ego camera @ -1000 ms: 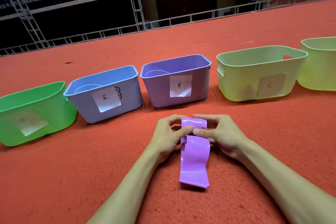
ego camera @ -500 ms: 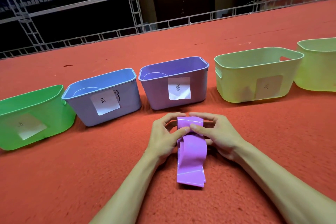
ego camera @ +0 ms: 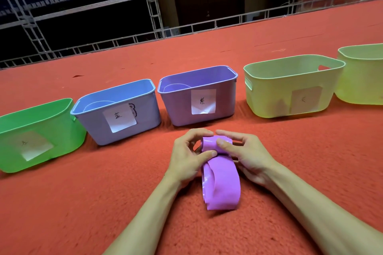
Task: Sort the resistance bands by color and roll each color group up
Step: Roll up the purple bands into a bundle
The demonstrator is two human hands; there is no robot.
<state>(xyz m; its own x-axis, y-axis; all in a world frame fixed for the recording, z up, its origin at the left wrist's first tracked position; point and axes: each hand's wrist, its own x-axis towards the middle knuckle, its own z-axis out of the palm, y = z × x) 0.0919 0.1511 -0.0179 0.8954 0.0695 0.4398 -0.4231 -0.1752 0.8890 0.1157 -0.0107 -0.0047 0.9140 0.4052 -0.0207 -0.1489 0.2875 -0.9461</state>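
A purple resistance band lies on the red carpet in front of me, its far end wound into a small roll. My left hand grips the left side of that roll, thumb against the band. My right hand grips the right side, thumb on top of the roll. The loose tail curves down toward me and rests on the carpet. A purple bin with a white label stands just beyond my hands.
Other bins stand in a row on the red carpet: green at far left, blue, pale yellow-green, and another yellow-green one cut off at right. Metal railings and racks run behind the carpet's far edge.
The roll has grown thicker and the loose tail has shortened, its near end drawn closer to my hands. Both hands stayed in place, turning the roll.
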